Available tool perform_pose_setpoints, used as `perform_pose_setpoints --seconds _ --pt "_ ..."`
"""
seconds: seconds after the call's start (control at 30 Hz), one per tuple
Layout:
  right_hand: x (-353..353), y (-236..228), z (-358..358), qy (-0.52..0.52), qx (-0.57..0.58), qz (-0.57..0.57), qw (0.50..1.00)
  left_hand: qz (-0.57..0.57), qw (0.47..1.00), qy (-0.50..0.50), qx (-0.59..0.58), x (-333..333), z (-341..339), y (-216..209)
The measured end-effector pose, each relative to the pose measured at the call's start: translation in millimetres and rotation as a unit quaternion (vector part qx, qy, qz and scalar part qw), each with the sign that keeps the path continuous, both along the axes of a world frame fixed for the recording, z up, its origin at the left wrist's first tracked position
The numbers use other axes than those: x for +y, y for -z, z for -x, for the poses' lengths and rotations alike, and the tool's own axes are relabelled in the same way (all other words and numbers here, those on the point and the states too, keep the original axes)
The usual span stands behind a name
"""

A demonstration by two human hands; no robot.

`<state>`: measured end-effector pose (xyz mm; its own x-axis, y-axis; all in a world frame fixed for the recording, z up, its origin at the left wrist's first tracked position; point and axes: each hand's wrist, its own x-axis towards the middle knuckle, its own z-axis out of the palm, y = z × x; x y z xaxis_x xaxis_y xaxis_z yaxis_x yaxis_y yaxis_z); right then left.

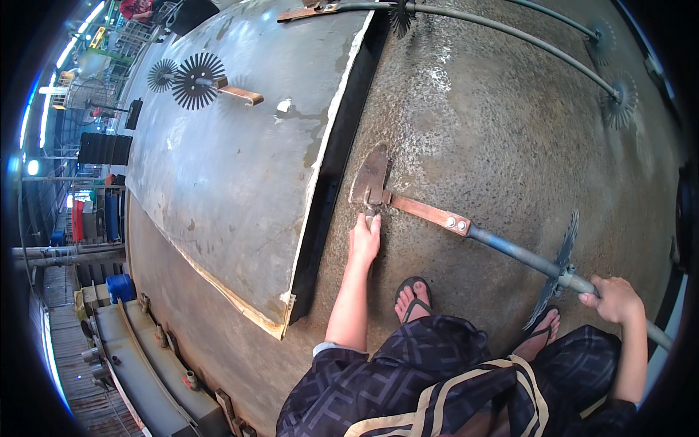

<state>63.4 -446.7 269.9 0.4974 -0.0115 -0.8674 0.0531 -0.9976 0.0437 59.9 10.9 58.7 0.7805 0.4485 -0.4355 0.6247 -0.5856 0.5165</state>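
Observation:
My left hand [363,240] is closed round the handle of a trowel [370,177], whose worn, brownish blade points away from me. The blade rests against or just beside the end of a flat copper bar [426,213]; I cannot tell if they touch. Two bolts join this bar to a grey metal rod [510,252]. My right hand [615,298] grips the rod near its other end, at the right. Just inward of that hand, a dark toothed disc [564,251] sits on the rod.
A grey sheet-topped platform [240,182] with a pale, rough edge lies to the left. On it stand toothed discs [198,80] with a copper hook. More rods [510,38] with discs lie at the far right. My sandalled feet stand on wet, rough floor [466,138]. A blue container [121,288] is at left.

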Motion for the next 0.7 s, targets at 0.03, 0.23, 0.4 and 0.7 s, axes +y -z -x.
perform_pose_setpoints --seconds 0.03,0.23,0.4,0.7 --pt "2 -1 0 0.001 0.003 0.003 1.000 0.001 1.000 -0.010 -0.017 1 0 4" --pt "2 -1 0 0.007 0.006 0.011 1.000 0.043 0.998 -0.049 0.007 3 0 14" --pt "1 -1 0 0.002 0.010 0.013 1.000 0.037 0.999 -0.039 -0.002 0 4 16" --pt "5 -4 1 0.007 0.003 0.017 1.000 0.024 0.999 -0.020 -0.041 -2 6 19"
